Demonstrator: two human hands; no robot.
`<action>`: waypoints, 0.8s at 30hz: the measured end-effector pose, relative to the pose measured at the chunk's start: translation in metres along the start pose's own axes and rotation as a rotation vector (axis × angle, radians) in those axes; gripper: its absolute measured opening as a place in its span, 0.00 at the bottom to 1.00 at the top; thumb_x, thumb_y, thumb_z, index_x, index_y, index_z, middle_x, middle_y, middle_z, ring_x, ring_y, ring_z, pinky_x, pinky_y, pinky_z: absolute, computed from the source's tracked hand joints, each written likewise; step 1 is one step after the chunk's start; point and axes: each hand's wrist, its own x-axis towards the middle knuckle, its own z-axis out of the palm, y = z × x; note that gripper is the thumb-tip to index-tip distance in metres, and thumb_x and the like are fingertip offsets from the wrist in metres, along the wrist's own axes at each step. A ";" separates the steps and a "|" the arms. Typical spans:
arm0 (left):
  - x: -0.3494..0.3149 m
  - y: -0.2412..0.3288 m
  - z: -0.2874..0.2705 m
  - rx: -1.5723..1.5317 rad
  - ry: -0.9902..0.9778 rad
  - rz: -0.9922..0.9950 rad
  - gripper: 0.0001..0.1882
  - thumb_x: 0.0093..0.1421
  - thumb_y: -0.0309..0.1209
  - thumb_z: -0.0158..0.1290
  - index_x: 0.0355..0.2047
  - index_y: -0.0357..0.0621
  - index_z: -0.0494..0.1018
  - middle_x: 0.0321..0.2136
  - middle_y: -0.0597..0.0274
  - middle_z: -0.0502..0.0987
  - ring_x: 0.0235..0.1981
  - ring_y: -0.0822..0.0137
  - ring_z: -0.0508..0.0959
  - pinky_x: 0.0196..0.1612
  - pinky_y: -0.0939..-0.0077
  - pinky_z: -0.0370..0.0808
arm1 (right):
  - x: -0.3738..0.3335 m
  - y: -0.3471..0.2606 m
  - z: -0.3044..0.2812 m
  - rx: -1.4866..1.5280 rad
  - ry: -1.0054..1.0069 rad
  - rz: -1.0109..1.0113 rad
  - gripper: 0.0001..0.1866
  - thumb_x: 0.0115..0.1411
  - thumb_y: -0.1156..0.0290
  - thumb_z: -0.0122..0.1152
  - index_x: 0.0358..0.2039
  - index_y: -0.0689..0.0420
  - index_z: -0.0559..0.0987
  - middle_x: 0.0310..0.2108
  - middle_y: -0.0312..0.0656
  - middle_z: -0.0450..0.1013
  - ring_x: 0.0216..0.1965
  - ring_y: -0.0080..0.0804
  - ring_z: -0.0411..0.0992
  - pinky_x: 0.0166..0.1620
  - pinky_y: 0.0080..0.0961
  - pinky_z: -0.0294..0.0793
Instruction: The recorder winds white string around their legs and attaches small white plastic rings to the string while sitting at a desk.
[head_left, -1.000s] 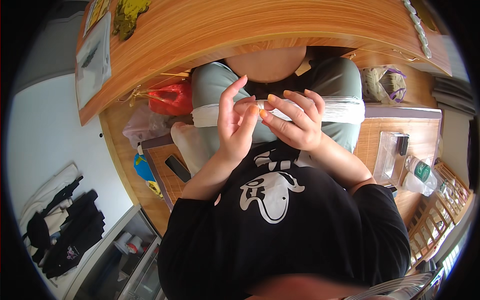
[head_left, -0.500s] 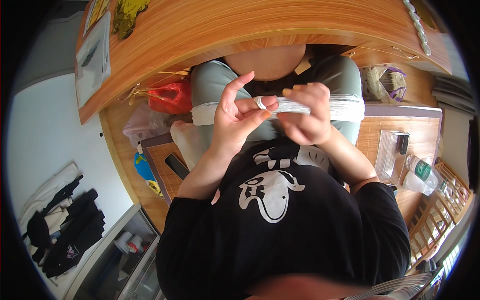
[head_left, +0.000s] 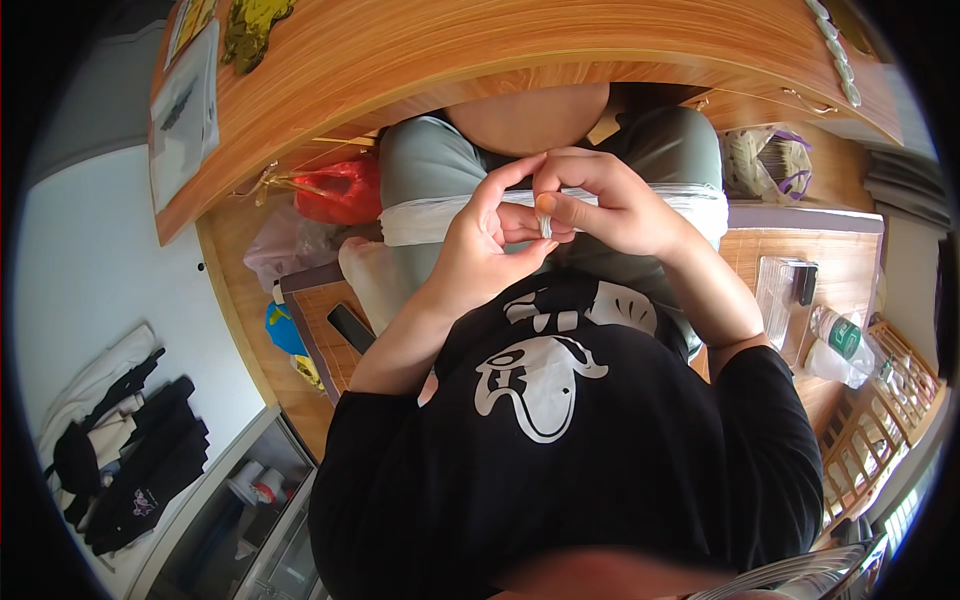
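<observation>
Above my lap, both hands meet around a small wound bundle of white string [head_left: 545, 228]. My left hand [head_left: 478, 240] grips it from the left, with the thumb below and the fingers curled behind. From the right, my right hand [head_left: 615, 205] pinches its upper part between thumb and bent index finger. Both index fingertips touch above it. Only a short folded end of the bundle shows; the rest is hidden by fingers. Across my thighs lies a thick hank of white strands [head_left: 412, 222], passing behind my hands.
A wooden desk [head_left: 500, 65] spans the far side, with gold foil-like material [head_left: 252, 30] and a clear plastic packet [head_left: 185, 120] at left. Beside me are a red bag [head_left: 340, 190], a phone [head_left: 350, 328], a clear plastic box [head_left: 780, 300] and a bottle [head_left: 840, 335].
My right hand, blurred earlier, has come in against the left and now pinches the bundle. My left index finger has bent over toward it. The white loop has turned to point downward.
</observation>
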 end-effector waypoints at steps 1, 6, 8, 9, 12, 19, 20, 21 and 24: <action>0.000 0.001 0.000 0.000 0.001 -0.001 0.40 0.55 0.11 0.53 0.65 0.40 0.49 0.39 0.50 0.79 0.43 0.59 0.82 0.51 0.68 0.77 | 0.002 -0.004 -0.001 -0.033 -0.033 0.038 0.09 0.64 0.73 0.53 0.28 0.62 0.72 0.28 0.37 0.68 0.25 0.23 0.69 0.29 0.20 0.69; 0.000 0.003 0.000 0.023 -0.020 -0.024 0.40 0.56 0.10 0.50 0.66 0.38 0.47 0.38 0.50 0.79 0.44 0.63 0.81 0.55 0.62 0.76 | 0.006 -0.005 -0.003 -0.170 -0.097 0.039 0.10 0.64 0.73 0.51 0.26 0.63 0.69 0.27 0.38 0.66 0.25 0.25 0.69 0.28 0.20 0.70; 0.001 0.004 -0.002 -0.013 -0.019 -0.036 0.40 0.56 0.10 0.50 0.66 0.39 0.46 0.38 0.50 0.79 0.44 0.63 0.80 0.55 0.62 0.76 | 0.005 -0.002 -0.003 -0.184 -0.103 0.027 0.10 0.64 0.74 0.50 0.26 0.63 0.69 0.27 0.39 0.65 0.26 0.26 0.70 0.29 0.21 0.71; 0.001 0.005 -0.002 -0.049 -0.019 -0.046 0.41 0.56 0.10 0.50 0.66 0.40 0.45 0.38 0.51 0.79 0.44 0.63 0.80 0.55 0.61 0.76 | 0.004 0.000 -0.003 -0.184 -0.102 0.027 0.10 0.64 0.74 0.50 0.26 0.63 0.69 0.27 0.39 0.65 0.26 0.26 0.70 0.29 0.21 0.71; 0.002 0.000 -0.005 -0.077 -0.030 -0.022 0.39 0.56 0.09 0.50 0.65 0.42 0.48 0.38 0.52 0.79 0.44 0.64 0.80 0.55 0.60 0.76 | 0.003 0.002 -0.004 -0.123 -0.088 0.043 0.10 0.64 0.73 0.49 0.26 0.63 0.69 0.27 0.39 0.65 0.25 0.26 0.70 0.29 0.23 0.72; 0.003 -0.004 -0.016 0.015 -0.057 -0.008 0.30 0.53 0.07 0.51 0.52 0.43 0.54 0.48 0.56 0.60 0.45 0.58 0.79 0.50 0.65 0.81 | -0.005 0.004 -0.014 -0.129 -0.056 0.097 0.09 0.64 0.72 0.50 0.27 0.61 0.70 0.31 0.38 0.66 0.37 0.27 0.67 0.42 0.25 0.68; 0.003 -0.003 -0.017 0.014 -0.059 -0.008 0.30 0.53 0.07 0.51 0.52 0.43 0.54 0.48 0.56 0.60 0.45 0.58 0.79 0.50 0.65 0.81 | -0.008 0.009 -0.013 -0.049 0.038 0.114 0.09 0.65 0.71 0.51 0.28 0.61 0.71 0.32 0.37 0.67 0.39 0.27 0.66 0.44 0.25 0.66; 0.004 -0.002 -0.017 -0.002 -0.050 0.005 0.31 0.53 0.07 0.51 0.53 0.43 0.54 0.48 0.56 0.60 0.44 0.57 0.80 0.49 0.66 0.81 | -0.010 0.018 -0.015 0.017 0.042 0.125 0.06 0.66 0.72 0.51 0.38 0.61 0.73 0.37 0.38 0.70 0.44 0.27 0.68 0.48 0.26 0.68; 0.007 -0.002 -0.018 -0.019 -0.030 0.022 0.32 0.53 0.07 0.51 0.53 0.44 0.53 0.50 0.55 0.60 0.44 0.56 0.80 0.48 0.67 0.81 | -0.016 0.020 -0.001 0.356 0.079 0.165 0.11 0.67 0.75 0.51 0.49 0.61 0.70 0.44 0.41 0.72 0.50 0.28 0.69 0.53 0.28 0.68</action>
